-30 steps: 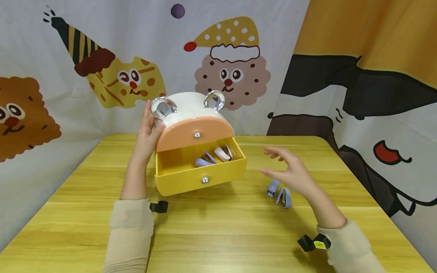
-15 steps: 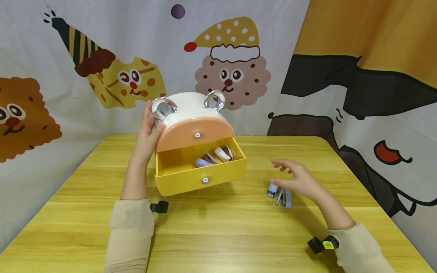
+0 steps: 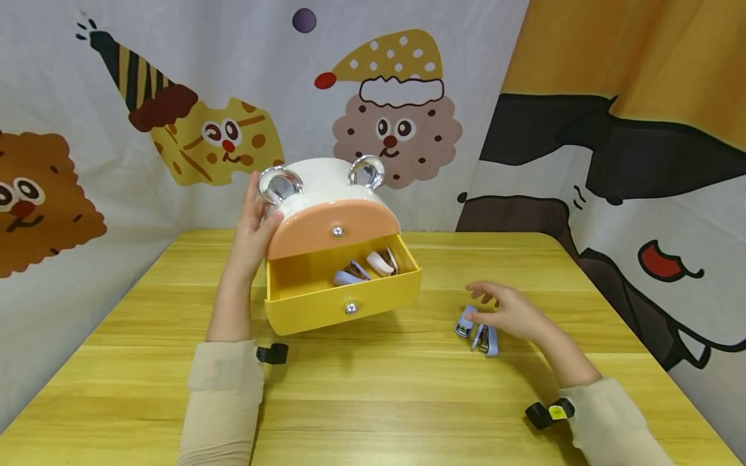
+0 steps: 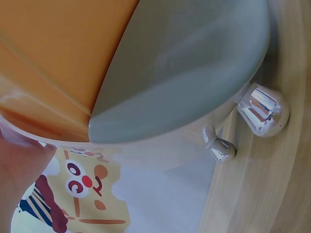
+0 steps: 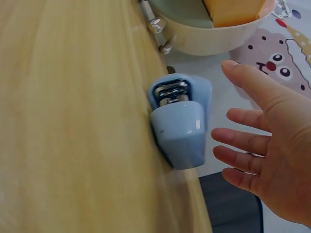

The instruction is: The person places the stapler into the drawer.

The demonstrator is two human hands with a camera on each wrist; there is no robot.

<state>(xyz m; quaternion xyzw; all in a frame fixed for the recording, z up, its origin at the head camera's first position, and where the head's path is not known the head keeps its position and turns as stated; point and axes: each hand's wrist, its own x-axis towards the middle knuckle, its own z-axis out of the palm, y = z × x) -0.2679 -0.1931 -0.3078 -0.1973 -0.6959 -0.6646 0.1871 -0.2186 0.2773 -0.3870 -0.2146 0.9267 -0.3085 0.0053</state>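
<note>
A small drawer cabinet (image 3: 326,178) with a white domed top and silver ears tilts toward me. My left hand (image 3: 250,236) grips its left side, thumb at the front edge. Its yellow lower drawer (image 3: 309,317) is pulled out, holding a lilac mini stapler (image 3: 348,278) and a whitish one (image 3: 379,263). On the table lie two more lilac mini staplers, a left one (image 3: 463,323) and a right one (image 3: 491,340). Just above them hovers my right hand (image 3: 513,314), fingers spread and holding nothing. In the right wrist view, a stapler (image 5: 180,133) sits in front of the palm.
The cabinet's peach upper drawer (image 3: 311,228) is closed. Silver feet (image 4: 262,111) show under the cabinet in the left wrist view. Behind the wooden table (image 3: 350,401) hangs a cloth (image 3: 221,39) printed with cartoons.
My right hand has moved right and nearer to me, coming down over the two staplers on the table. The left hand and the cabinet have stayed still.
</note>
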